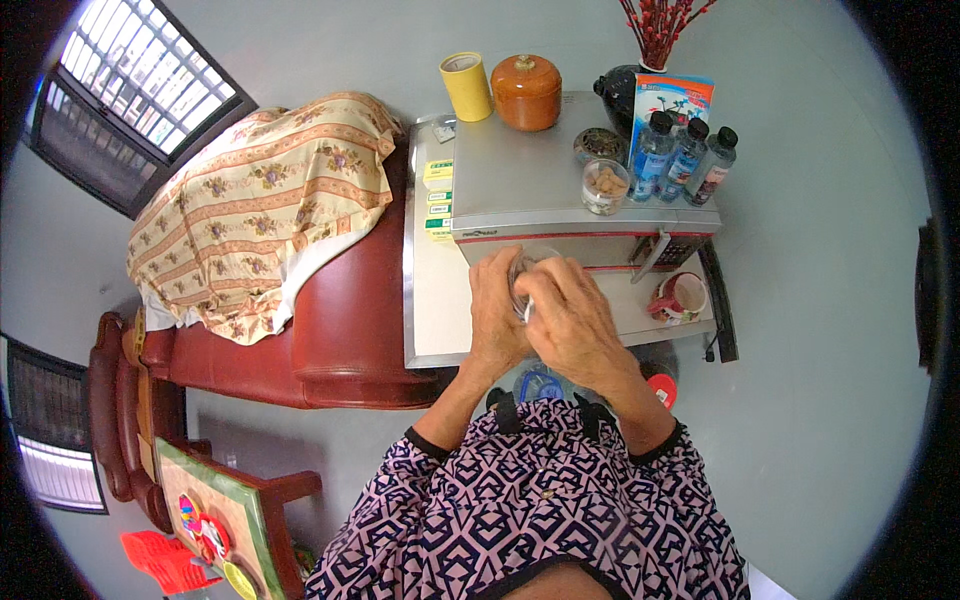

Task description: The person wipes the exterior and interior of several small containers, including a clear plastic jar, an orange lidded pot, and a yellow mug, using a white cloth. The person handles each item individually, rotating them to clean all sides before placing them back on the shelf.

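My left hand (493, 312) is wrapped around the side of a clear cup (537, 255), held in front of a silver oven (540, 185). My right hand (572, 318) is bent over the cup's mouth with its fingers curled together. A small white bit (528, 312) shows between the two hands, too small to name. The cup's inside is mostly hidden by my fingers. On the oven's front edge stands a clear tub (605, 188) of light brown pieces. To the right, on the white table (440, 335), sits a red and white mug (680, 297).
Atop the oven are a yellow canister (466, 88), a brown lidded pot (526, 92), a dark round dish (600, 146) and several bottles (687, 160) beside a black vase (617, 92). Green and white boxes (438, 205) lie left of it. A red sofa (340, 330) adjoins the table.
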`<action>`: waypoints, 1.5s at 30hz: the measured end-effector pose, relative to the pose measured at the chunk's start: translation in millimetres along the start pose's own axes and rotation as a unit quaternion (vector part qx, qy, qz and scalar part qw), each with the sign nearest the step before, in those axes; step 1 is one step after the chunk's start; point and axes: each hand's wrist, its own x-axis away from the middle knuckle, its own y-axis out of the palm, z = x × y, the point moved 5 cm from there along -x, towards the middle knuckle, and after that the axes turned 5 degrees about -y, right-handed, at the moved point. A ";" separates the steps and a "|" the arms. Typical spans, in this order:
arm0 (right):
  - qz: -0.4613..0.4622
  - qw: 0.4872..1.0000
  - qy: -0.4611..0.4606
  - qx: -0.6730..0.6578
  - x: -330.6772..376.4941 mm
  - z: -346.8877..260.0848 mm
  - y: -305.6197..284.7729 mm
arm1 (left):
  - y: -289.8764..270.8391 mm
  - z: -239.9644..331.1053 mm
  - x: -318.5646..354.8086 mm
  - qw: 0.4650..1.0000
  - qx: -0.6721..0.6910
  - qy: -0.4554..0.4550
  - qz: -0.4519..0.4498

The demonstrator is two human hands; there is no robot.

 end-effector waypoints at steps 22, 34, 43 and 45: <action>0.030 0.992 -0.121 0.026 0.3 -10.5 22.4 | 4.3 -15.6 21.2 0.988 0.132 -0.069 -0.032; 0.056 0.984 0.126 -0.109 -9.7 32.4 27.1 | 1.6 -6.8 11.9 0.997 0.032 -0.066 -0.001; 0.024 0.998 -0.027 -0.053 13.7 5.1 19.1 | 3.7 -16.7 10.4 0.993 0.086 -0.075 -0.017; 0.000 0.998 -0.055 -0.004 5.7 2.1 15.3 | 6.4 -15.0 11.4 0.995 0.078 -0.055 -0.027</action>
